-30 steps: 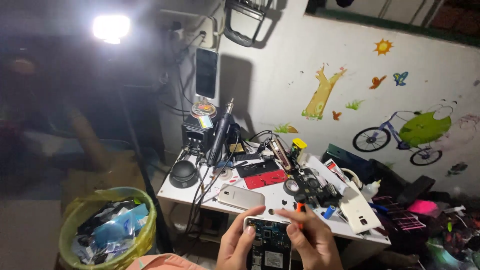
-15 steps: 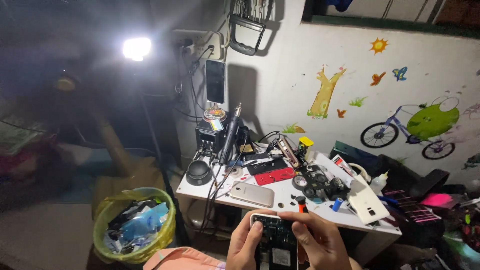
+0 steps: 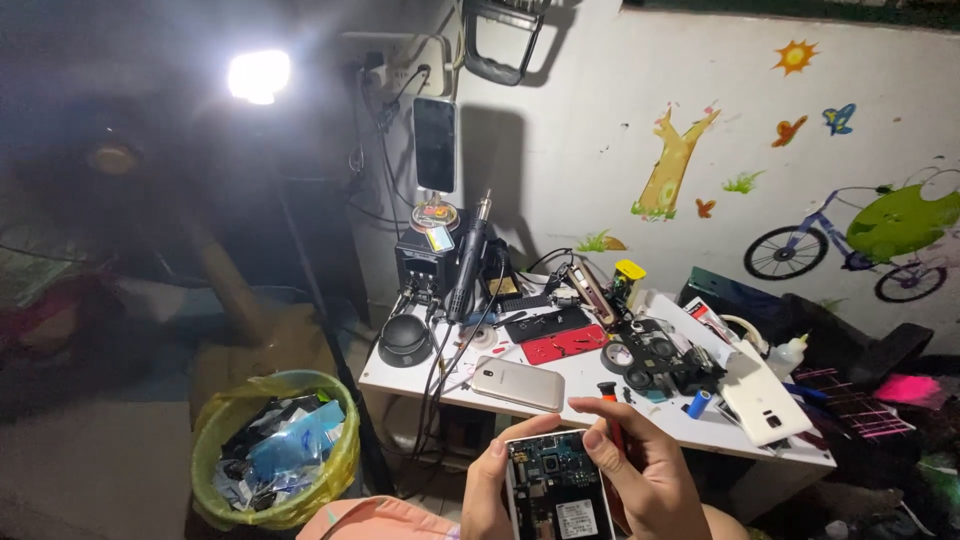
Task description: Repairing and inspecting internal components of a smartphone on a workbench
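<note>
The lower frame edge cuts off the opened phone and both wrists. The left hand is partly hidden behind the phone. The small tool in the right hand is mostly covered by fingers. Small parts on the tabletop are too small to identify. The dark area at left is blurred.

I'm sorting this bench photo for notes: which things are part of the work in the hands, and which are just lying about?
In hand:
opened phone, held by left hand and right hand
red-handled screwdriver in the right hand

Lying about:
gold phone
red phone cover
white phone cover
bin
</note>
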